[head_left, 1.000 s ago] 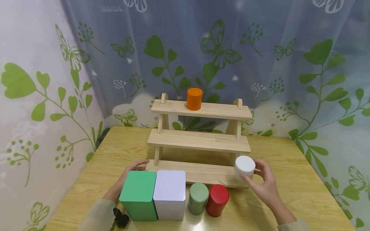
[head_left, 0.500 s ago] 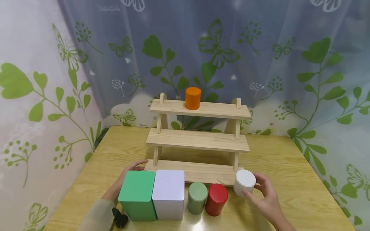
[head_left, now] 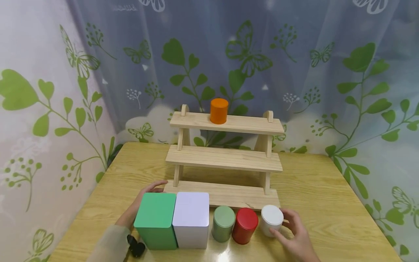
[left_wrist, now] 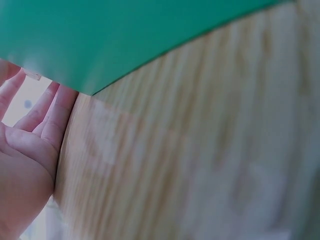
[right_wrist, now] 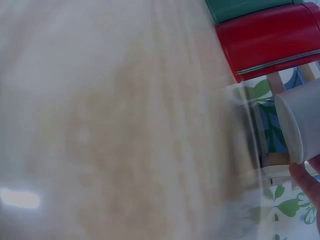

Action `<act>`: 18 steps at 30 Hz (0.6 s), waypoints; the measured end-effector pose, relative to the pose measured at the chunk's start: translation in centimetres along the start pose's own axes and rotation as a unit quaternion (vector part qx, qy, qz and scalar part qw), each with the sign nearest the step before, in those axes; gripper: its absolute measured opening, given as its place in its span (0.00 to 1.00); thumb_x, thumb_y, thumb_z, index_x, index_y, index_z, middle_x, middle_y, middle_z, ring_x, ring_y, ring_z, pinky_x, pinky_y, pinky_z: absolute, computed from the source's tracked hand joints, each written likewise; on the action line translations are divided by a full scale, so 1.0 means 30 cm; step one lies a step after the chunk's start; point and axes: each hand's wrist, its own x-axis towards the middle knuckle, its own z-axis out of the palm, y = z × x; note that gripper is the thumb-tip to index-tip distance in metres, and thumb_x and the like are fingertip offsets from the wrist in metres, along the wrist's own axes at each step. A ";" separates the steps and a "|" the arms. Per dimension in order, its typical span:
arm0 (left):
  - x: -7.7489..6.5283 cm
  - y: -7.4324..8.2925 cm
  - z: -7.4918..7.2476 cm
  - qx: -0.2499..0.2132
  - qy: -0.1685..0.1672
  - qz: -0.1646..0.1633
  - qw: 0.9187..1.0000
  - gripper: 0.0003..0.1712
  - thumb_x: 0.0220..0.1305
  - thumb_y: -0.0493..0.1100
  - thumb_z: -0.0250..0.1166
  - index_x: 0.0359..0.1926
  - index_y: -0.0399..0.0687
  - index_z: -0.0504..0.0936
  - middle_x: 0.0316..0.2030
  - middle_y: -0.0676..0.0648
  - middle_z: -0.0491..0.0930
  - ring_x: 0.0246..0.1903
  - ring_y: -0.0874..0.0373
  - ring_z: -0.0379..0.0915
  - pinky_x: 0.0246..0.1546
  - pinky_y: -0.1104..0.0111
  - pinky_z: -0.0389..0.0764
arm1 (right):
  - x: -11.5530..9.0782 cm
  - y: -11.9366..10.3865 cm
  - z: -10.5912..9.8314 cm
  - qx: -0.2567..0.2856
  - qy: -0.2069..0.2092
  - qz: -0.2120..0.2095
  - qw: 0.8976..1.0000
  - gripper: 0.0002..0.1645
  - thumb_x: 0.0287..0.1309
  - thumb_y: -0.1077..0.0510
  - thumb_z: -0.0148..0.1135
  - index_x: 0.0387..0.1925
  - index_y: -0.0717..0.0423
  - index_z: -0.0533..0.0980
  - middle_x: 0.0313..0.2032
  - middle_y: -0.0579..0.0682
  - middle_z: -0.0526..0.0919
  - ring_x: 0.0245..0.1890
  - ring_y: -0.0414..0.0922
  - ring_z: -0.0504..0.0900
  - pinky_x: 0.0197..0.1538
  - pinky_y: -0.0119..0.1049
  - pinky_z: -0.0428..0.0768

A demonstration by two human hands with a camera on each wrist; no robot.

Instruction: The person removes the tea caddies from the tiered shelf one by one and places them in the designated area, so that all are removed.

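Observation:
My right hand (head_left: 296,234) holds a white lidded canister (head_left: 271,220) between thumb and fingers, just right of a red canister (head_left: 244,225). In the right wrist view, a gap shows between the white canister's base (right_wrist: 295,125) and the tabletop, while the red one stands on it. A pale green canister (head_left: 223,223) is left of the red. My left hand (head_left: 147,194) reaches behind a green box (head_left: 156,214) to the left end of a three-tier wooden shelf (head_left: 226,158). Its fingers (left_wrist: 37,115) look extended in the left wrist view, partly hidden by the box.
A lavender box (head_left: 191,214) stands against the green box's right side. On the shelf's top tier sits an orange canister (head_left: 218,111). A small black object (head_left: 135,246) is by the left sleeve. Patterned curtains (head_left: 294,72) enclose the table (head_left: 327,189) at back and sides.
The right hand has brought the white canister from over the right end of the bottom tier, down toward the front and then left beside the red one. The left hand stays put.

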 end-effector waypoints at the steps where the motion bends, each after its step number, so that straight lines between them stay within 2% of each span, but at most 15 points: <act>1: 0.000 -0.002 -0.002 0.003 -0.002 0.009 1.000 0.27 0.69 0.34 0.48 0.67 0.33 0.57 0.59 0.26 0.61 0.52 0.64 0.68 0.44 0.61 0.76 | -0.004 -0.001 0.001 0.001 -0.002 0.009 1.000 0.41 0.32 0.79 0.70 0.54 0.72 0.64 0.49 0.57 0.71 0.49 0.34 0.73 0.43 0.27 0.76; 4: 0.005 -0.010 -0.009 0.008 -0.011 0.035 0.999 0.28 0.67 0.32 0.50 0.66 0.30 0.57 0.59 0.26 0.62 0.52 0.64 0.69 0.44 0.62 0.76 | -0.015 -0.001 0.004 0.005 -0.009 0.027 1.000 0.41 0.34 0.78 0.71 0.54 0.71 0.64 0.49 0.57 0.71 0.49 0.33 0.73 0.43 0.28 0.77; 8: 0.015 -0.019 -0.018 0.009 -0.019 0.065 0.998 0.27 0.66 0.30 0.50 0.65 0.28 0.58 0.59 0.36 0.67 0.51 0.66 0.70 0.43 0.65 0.77 | -0.027 0.008 0.013 0.008 -0.006 0.036 0.999 0.42 0.32 0.79 0.71 0.54 0.71 0.64 0.48 0.57 0.73 0.48 0.34 0.74 0.41 0.29 0.77; 10: 0.025 -0.023 -0.020 -0.002 -0.027 0.094 0.995 0.25 0.66 0.27 0.48 0.63 0.24 0.58 0.59 0.37 0.68 0.51 0.63 0.71 0.43 0.65 0.77 | -0.032 0.011 0.016 0.009 -0.005 0.038 0.999 0.42 0.30 0.79 0.71 0.53 0.71 0.65 0.48 0.58 0.73 0.47 0.34 0.75 0.40 0.29 0.78; 12: 0.029 -0.023 -0.019 -0.006 -0.030 0.106 0.994 0.24 0.65 0.25 0.46 0.62 0.22 0.58 0.59 0.39 0.69 0.51 0.62 0.71 0.43 0.66 0.77 | -0.035 0.011 0.017 0.008 -0.008 0.042 0.999 0.42 0.30 0.79 0.72 0.54 0.70 0.65 0.48 0.58 0.73 0.47 0.33 0.75 0.38 0.30 0.78; 15: 0.022 -0.017 -0.014 -0.004 -0.022 0.090 0.996 0.25 0.66 0.27 0.47 0.63 0.24 0.58 0.60 0.38 0.67 0.51 0.63 0.70 0.43 0.65 0.76 | -0.040 0.015 0.014 0.004 -0.024 0.050 0.998 0.42 0.33 0.76 0.72 0.54 0.69 0.64 0.49 0.58 0.72 0.47 0.34 0.75 0.38 0.31 0.79; 18: 0.006 -0.007 -0.007 0.019 -0.007 0.045 0.999 0.26 0.67 0.33 0.51 0.65 0.31 0.60 0.63 0.38 0.63 0.52 0.65 0.67 0.44 0.65 0.76 | -0.042 0.017 0.011 0.001 -0.031 0.077 0.997 0.41 0.36 0.73 0.73 0.54 0.67 0.65 0.48 0.57 0.73 0.46 0.35 0.76 0.39 0.32 0.79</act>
